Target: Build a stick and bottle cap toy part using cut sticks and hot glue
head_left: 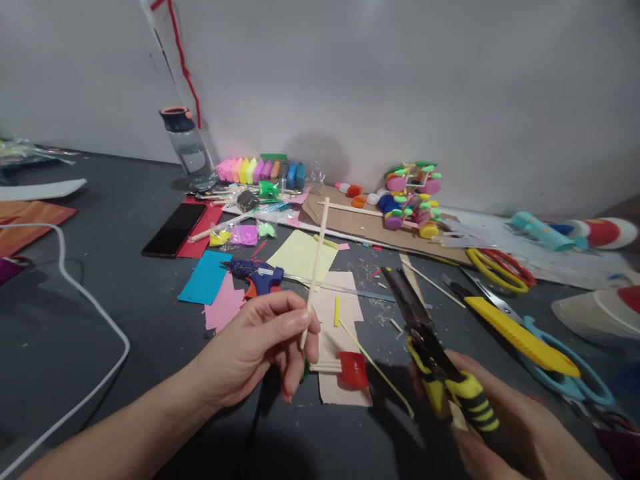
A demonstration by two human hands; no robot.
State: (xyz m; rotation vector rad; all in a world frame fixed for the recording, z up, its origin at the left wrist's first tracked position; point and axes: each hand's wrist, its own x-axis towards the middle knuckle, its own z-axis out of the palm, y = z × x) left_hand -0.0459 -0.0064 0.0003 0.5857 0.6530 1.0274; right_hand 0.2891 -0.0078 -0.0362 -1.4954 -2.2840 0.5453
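Between thumb and fingers, my left hand (273,333) pinches a thin wooden stick (319,257), which stands nearly upright. My right hand (520,413) grips pliers (417,320) with yellow and black handles. Their dark jaws point up and away from me, apart from the stick. Under my left fingers, a bundle of short sticks with a red end piece (353,369) lies on pale pink paper (345,393). Beside it are a short yellow piece (337,311) and a thin yellow strip (377,370). Part of my right hand's grip is blurred.
A blue glue gun (257,273) lies beyond my left hand. Scissors (495,300) and a yellow cutter knife (523,337) lie at the right. Farther back stand a water bottle (190,153) and a colourful small model (413,200) on cardboard. A phone (175,229) rests left.
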